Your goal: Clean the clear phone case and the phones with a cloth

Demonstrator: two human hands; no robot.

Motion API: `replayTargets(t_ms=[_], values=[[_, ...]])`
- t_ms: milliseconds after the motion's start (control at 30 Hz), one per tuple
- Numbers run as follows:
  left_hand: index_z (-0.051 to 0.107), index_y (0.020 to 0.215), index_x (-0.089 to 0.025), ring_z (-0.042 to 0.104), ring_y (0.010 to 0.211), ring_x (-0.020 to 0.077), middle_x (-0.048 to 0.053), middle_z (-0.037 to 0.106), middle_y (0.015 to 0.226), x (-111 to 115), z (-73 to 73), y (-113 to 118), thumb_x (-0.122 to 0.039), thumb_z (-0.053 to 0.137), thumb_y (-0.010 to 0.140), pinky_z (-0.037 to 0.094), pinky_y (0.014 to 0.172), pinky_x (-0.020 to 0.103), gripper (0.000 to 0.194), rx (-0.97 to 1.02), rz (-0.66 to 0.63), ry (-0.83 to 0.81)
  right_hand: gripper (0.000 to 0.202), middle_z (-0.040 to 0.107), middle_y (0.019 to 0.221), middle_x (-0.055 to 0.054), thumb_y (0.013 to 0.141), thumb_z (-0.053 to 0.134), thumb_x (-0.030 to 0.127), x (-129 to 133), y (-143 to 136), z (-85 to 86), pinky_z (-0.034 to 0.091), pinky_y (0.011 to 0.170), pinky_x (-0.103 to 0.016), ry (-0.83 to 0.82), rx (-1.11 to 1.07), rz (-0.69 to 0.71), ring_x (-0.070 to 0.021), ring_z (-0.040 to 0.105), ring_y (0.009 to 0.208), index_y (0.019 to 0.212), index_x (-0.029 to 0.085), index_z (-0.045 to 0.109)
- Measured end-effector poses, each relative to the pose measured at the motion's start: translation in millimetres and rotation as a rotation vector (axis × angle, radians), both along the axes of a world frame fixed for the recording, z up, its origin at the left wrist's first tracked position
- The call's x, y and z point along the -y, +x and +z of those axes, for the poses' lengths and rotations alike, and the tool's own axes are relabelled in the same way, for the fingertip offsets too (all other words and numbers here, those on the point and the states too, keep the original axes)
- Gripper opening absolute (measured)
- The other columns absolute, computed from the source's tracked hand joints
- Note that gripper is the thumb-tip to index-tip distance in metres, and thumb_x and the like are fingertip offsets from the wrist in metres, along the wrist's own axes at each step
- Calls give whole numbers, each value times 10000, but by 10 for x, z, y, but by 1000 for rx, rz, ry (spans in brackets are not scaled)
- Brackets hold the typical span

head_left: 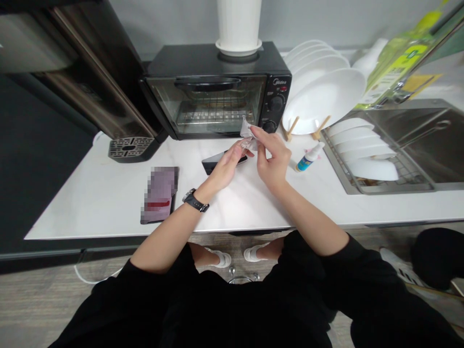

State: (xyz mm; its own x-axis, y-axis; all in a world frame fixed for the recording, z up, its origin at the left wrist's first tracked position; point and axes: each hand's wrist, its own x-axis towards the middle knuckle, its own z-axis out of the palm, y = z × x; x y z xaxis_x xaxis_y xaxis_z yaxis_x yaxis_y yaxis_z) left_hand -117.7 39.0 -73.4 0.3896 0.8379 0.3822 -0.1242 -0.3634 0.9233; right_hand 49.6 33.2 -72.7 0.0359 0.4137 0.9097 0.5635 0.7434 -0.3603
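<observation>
Above the white countertop [232, 203], my left hand [225, 169] has its fingers closed on the lower end of a crumpled, clear plastic wrapper [248, 136]. My right hand [272, 157] pinches the same wrapper from the right side, near its top. Under my left hand lies a dark phone [212, 163], partly covered by the fingers. A small spray bottle [305, 160] with a blue label and white cap stands to the right of my right hand. Farther left, a second phone-like device [159, 193] with a blurred screen lies on the counter.
Behind my hands stands a black toaster oven [213, 106] with a white pot [239, 24] on top. A coffee machine [132, 147] is at the left. White plates [326, 99], a green bottle [395, 67] and a sink [427, 145] with bowls are on the right.
</observation>
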Motion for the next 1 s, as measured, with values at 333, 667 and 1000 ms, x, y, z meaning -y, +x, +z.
replayTargets(t_ms=[333,667,1000], values=[[753,1151,-185,647,1415,322,122,789,1250,3,-37,-34,-919,440,976,433,1294,479,817,-76,54,18,465,825,1383,-46,1126,400,312,75,-13,25,651,1019,-513,14,130,128,-255,802,1260,1457,367,723],[725,1325,-173,678,1335,300,154,736,1387,-23,-60,19,-911,394,996,472,1230,452,873,19,-4,-1,474,819,1400,-41,1131,410,262,36,-26,27,651,1036,-485,27,80,111,-241,794,1266,1500,369,688],[683,1434,-191,732,1190,279,161,749,1364,-20,-20,13,-957,359,962,488,1204,462,956,13,-4,-18,411,849,1322,-37,1106,474,263,7,-5,11,661,1036,-464,-62,-62,46,-236,808,1195,1382,326,771]])
